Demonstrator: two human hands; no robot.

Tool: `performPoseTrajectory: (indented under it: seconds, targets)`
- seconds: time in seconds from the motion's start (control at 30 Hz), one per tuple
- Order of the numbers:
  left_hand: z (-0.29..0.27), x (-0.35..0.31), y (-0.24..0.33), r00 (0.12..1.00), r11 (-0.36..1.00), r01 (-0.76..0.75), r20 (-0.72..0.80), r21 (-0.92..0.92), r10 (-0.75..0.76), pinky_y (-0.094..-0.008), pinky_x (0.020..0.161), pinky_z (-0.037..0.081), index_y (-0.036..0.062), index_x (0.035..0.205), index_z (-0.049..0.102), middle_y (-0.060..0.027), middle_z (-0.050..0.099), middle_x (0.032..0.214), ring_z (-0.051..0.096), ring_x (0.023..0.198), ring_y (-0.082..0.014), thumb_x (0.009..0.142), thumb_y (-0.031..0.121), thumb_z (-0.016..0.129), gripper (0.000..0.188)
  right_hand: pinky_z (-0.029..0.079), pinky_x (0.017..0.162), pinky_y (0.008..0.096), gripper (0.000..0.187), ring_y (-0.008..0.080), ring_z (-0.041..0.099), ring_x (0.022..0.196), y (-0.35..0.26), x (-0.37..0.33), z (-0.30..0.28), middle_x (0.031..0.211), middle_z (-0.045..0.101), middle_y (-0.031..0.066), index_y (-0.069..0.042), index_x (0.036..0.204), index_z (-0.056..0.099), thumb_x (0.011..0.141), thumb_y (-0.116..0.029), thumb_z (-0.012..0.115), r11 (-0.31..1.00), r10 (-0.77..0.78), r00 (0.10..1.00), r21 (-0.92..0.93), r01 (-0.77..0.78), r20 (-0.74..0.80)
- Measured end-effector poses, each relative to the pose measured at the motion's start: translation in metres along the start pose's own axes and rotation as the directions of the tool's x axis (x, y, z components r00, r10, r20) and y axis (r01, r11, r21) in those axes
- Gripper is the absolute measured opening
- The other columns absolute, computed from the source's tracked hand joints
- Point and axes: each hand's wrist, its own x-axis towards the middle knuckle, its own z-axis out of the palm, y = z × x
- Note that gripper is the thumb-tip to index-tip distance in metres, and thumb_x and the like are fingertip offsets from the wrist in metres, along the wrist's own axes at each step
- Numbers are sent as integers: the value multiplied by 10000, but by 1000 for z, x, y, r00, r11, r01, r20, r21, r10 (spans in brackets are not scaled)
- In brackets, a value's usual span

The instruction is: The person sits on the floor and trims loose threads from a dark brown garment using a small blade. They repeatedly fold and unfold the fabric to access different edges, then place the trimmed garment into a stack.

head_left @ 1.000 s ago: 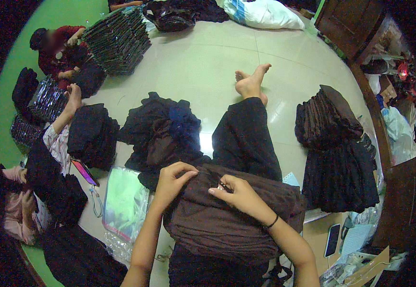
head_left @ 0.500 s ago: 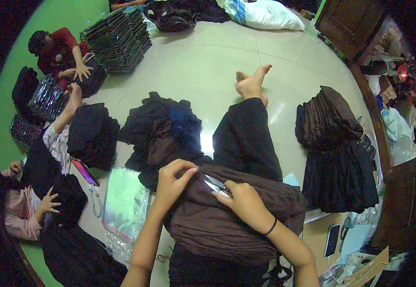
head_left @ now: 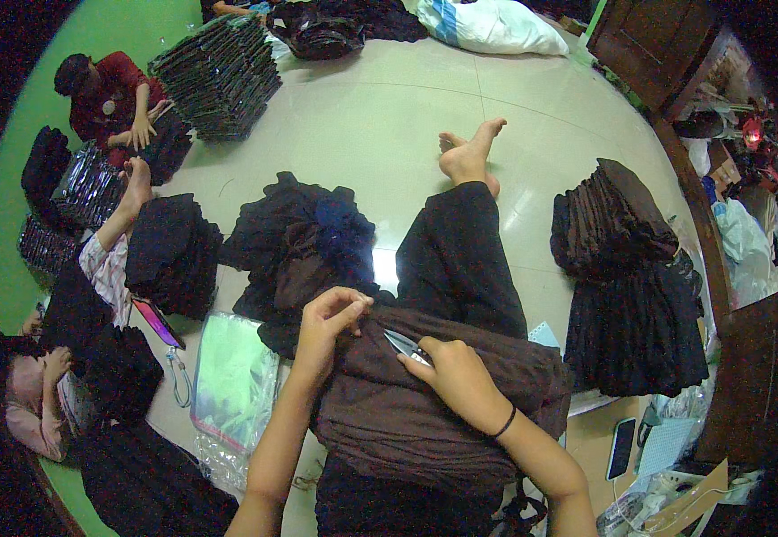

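A brown folded garment (head_left: 416, 438) lies across my lap on top of black cloth. At its far left corner my left hand (head_left: 328, 324) is closed in a pinch, thumb against forefinger; a bit of the brown fabric or a thread seems to be between the tips, too small to make out. My right hand (head_left: 462, 380) rests over the garment and grips a pair of thread snips (head_left: 398, 342). The blades are nearly together and point toward my left hand, just short of its fingers.
Beyond my lap lies a dark clothing heap (head_left: 304, 233). Brown and black stacks (head_left: 617, 224) stand right, near a phone (head_left: 621, 447). Left are plastic bags (head_left: 232, 380), a black stack (head_left: 172, 255) and two people, one in a red shirt (head_left: 120, 89) beside packed garments (head_left: 219, 76).
The snips' blades have come together. My left hand has shifted slightly, its fingers still pinched. The person at lower left has drawn a hand back; the red-shirted person's hand has moved left.
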Motion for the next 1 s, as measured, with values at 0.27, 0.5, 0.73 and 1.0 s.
performPoseTrajectory:
  seconds: [0.27,0.5,0.73,1.0]
  targets:
    - [-4,9,-5,998,941,58,39,-335,-47,-205,607,399,54,870,517,-41,573,791,523,690,-99,808,112,565,97,456,577,413,364,365,577,628,-1,0,-1,645,563,235,21,770,593,768,-343,584,1000,-19,1000,-1,19,2]
    - [2,6,2,1000,971,21,10,-238,-19,-214,646,445,38,879,515,-40,562,773,535,688,-101,821,89,547,83,457,581,428,363,373,576,630,-8,4,-10,649,566,227,23,743,561,773,-338,578,1000,-2,1000,4,2,-24]
    - [10,3,14,998,993,-48,39,-108,52,-223,664,451,22,862,521,-45,564,774,543,707,-100,827,72,534,62,449,601,417,357,374,569,644,-8,14,-10,677,571,225,34,736,568,774,-321,578,999,-38,999,-12,37,-25]
    - [11,0,16,996,997,-68,60,-39,70,-229,672,447,9,857,520,-48,560,764,541,709,-106,827,65,531,64,479,583,444,372,376,583,629,-5,16,-9,659,575,232,21,739,565,798,-345,541,998,-59,998,-21,59,12]
